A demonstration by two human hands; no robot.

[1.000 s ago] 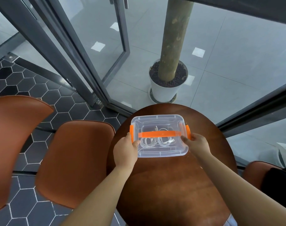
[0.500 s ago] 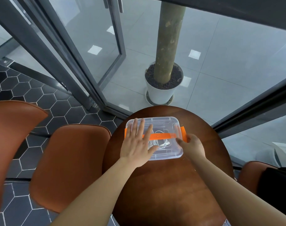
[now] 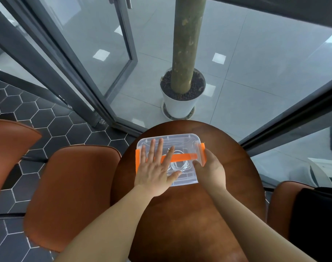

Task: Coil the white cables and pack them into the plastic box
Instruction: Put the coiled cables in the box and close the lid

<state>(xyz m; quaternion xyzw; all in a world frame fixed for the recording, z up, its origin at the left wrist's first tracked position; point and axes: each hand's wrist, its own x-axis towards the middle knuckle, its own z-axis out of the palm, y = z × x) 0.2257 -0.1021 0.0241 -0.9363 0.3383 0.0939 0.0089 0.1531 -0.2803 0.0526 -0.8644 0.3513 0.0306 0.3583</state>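
Head view, plastic box (image 3: 182, 141): we see it clear, lid on, sitting on the far half of the round brown tabletop (image 3: 180, 220).
White cables (image 3: 179, 165): coiled inside the box, seen through the lid.
Orange handle (image 3: 182, 157): lies flat across the lid.
Left hand (image 3: 154, 170): fingers straight and spread, palm flat on the lid's left half.
Right hand (image 3: 211, 172): thumb and curled fingers clamped on the box's right end at the orange latch (image 3: 201, 151).
Surroundings: we note a brown chair (image 3: 70, 190) to the left and a white pot (image 3: 177, 106) behind the glass.
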